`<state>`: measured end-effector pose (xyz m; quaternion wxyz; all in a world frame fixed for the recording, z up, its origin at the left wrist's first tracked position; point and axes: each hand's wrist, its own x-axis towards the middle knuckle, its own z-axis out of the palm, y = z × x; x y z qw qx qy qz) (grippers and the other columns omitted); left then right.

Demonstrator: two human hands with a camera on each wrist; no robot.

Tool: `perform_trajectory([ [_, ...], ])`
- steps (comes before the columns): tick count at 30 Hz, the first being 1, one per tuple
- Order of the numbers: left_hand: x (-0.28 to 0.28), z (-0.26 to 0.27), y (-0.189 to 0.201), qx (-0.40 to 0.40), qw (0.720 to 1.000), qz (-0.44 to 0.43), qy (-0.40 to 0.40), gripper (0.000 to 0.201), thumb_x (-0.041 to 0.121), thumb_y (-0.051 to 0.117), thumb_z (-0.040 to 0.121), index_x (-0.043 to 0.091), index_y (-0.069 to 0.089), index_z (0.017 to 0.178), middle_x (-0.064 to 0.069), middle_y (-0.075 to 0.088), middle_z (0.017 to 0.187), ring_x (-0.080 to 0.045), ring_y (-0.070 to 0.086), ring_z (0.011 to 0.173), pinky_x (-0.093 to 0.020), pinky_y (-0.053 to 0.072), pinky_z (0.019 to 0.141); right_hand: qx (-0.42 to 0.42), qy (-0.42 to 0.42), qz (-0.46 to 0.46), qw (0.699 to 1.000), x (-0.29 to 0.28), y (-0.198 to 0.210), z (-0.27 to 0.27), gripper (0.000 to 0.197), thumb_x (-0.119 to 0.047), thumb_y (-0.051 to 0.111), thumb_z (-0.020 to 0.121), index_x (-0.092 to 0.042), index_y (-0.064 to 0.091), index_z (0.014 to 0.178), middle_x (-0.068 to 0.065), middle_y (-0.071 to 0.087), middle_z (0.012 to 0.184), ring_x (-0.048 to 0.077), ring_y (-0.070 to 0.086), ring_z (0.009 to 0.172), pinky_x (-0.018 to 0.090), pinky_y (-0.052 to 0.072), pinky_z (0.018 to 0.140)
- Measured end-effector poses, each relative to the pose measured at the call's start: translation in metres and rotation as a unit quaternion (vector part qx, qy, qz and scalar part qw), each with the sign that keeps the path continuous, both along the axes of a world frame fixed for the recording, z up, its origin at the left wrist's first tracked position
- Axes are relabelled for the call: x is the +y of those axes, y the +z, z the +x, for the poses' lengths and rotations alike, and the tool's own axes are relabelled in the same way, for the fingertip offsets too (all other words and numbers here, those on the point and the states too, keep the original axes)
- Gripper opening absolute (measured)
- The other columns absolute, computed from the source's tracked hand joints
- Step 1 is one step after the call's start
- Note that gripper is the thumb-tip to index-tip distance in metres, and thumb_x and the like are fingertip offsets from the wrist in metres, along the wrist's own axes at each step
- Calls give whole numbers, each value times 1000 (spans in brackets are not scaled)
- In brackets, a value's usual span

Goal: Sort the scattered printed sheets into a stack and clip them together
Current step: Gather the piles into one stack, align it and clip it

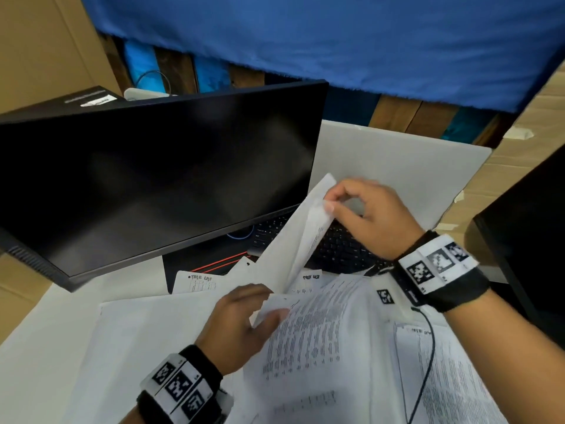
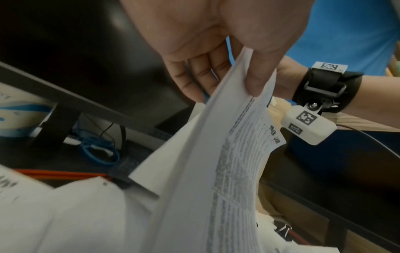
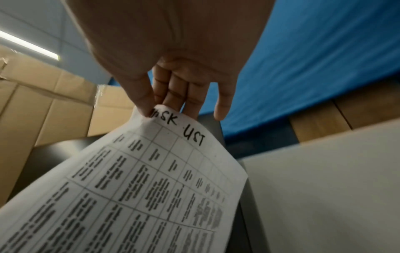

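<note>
Both hands raised, left hand (image 1: pixel 244 319) and right hand (image 1: pixel 367 215) pinching with thumb and fingers.

A dark monitor (image 1: pixel 159 175) is being carried at the left part of the white desk (image 1: pixel 397 154), its blank screen tilted, with its stand (image 2: pixel 54 126) seen in the left wrist view. A black keyboard (image 1: pixel 336 246) is lying near the middle of the desk, just right of the monitor's lower edge. A coiled blue cable (image 2: pixel 97 150) is resting behind the stand. A blue cloth (image 1: pixel 305 41) is hanging beyond the desk's far edge, with wooden planks (image 1: pixel 406 113) showing beneath it. Cardboard boxes (image 1: pixel 46 50) are standing past the far left corner. A black box (image 1: pixel 82 99) is lying behind the monitor.
</note>
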<state>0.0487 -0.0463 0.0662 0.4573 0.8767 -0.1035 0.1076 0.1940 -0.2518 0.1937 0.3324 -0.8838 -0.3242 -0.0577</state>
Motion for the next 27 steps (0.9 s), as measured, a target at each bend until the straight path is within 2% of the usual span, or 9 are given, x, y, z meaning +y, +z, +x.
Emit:
perform_trajectory([
  [4, -2, 12, 28, -100, 995, 16, 25, 26, 40, 63, 87, 17, 75, 87, 14, 59, 103, -6, 53, 102, -17, 42, 86, -43, -11, 16, 999, -4, 41, -3, 5, -23, 62, 89, -25, 67, 88, -10, 64, 77, 9, 58, 75, 26, 48, 73],
  [7, -7, 21, 54, -124, 991, -29, 35, 16, 37, 65, 85, 24, 74, 84, 12, 51, 128, -13, 43, 129, -23, 35, 104, -1, 19, 32, 999, 4, 48, -13, 5, -21, 65, 88, -23, 68, 86, -2, 67, 73, 15, 60, 67, 29, 50, 65],
  [10, -12, 31, 77, -123, 991, -51, 31, 18, 36, 65, 86, 22, 76, 89, 11, 46, 140, -15, 37, 138, -31, 35, 110, 71, 57, 69, 993, 12, 47, -27, 4, -17, 66, 88, -16, 70, 88, 9, 69, 71, 28, 64, 65, 36, 53, 63],
  [14, -20, 38, 93, -118, 986, -118, 18, 8, 18, 70, 88, 17, 76, 92, 5, 64, 117, -11, 63, 106, -28, 52, 85, 139, 67, 99, 983, 15, 46, -36, 6, -16, 65, 89, -12, 69, 88, 10, 67, 60, 26, 58, 53, 29, 50, 57],
  [16, -24, 37, 95, -114, 982, -150, 17, 8, 13, 69, 87, 20, 74, 87, 11, 68, 96, -7, 65, 86, -19, 49, 72, 155, 67, 93, 981, 12, 48, -40, 9, -17, 63, 90, -11, 70, 88, 4, 63, 55, 15, 51, 48, 23, 44, 54],
  [19, -26, 35, 91, -103, 980, -165, 37, 19, 16, 69, 88, 23, 67, 70, 6, 60, 70, -6, 56, 63, -20, 42, 59, 209, 50, 116, 970, 1, 52, -41, 22, -24, 53, 96, -15, 72, 90, 12, 74, 76, 16, 63, 57, 24, 50, 56],
  [21, -22, 34, 87, -90, 976, -189, 57, 19, 21, 69, 88, 16, 68, 70, -2, 62, 71, -13, 58, 63, -30, 47, 56, 241, 7, 172, 955, -18, 50, -39, 35, -40, 45, 97, -17, 71, 94, 11, 76, 84, 12, 66, 62, 23, 49, 61],
  [24, -14, 32, 87, -54, 965, -247, 71, 18, 29, 70, 87, 11, 73, 83, -7, 72, 85, -22, 70, 78, -39, 59, 65, 239, -35, 209, 948, -54, 32, -41, 71, -81, 41, 75, -25, 68, 109, 6, 76, 97, 18, 69, 82, 36, 48, 80],
  [27, -8, 33, 85, -36, 947, -305, 98, 7, 20, 68, 87, 16, 74, 86, -1, 76, 88, -14, 73, 80, -23, 57, 64, 235, -24, 215, 948, -70, 3, -57, 86, -88, 46, 63, -30, 57, 126, -1, 71, 114, 16, 67, 107, 35, 50, 93],
])
